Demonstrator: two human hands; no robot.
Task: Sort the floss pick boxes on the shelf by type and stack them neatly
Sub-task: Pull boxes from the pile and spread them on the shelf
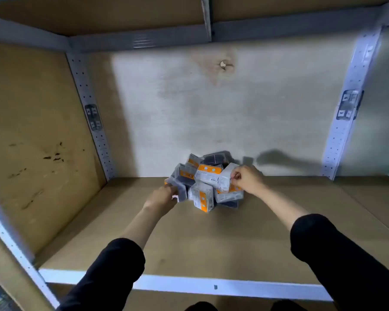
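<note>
Sorting barely begun; floss pick boxes (204,183) heaped at twelve o'clock on the shelf (211,243); left hand (164,197) grips one at eight, right hand (248,179) pinches one at three; next, lift apart by type.

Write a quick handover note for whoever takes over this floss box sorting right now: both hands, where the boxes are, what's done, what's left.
Left hand: grips a greyish box at the left edge of the pile.
Right hand: pinches a clear orange-labelled box on the pile's right side.
Boxes: all in that one jumbled pile, toward the back of the shelf board, with orange-labelled and dark ones mixed.
Done: nothing sorted, no stack visible.
Left: separate the types and stack each neatly.
</note>
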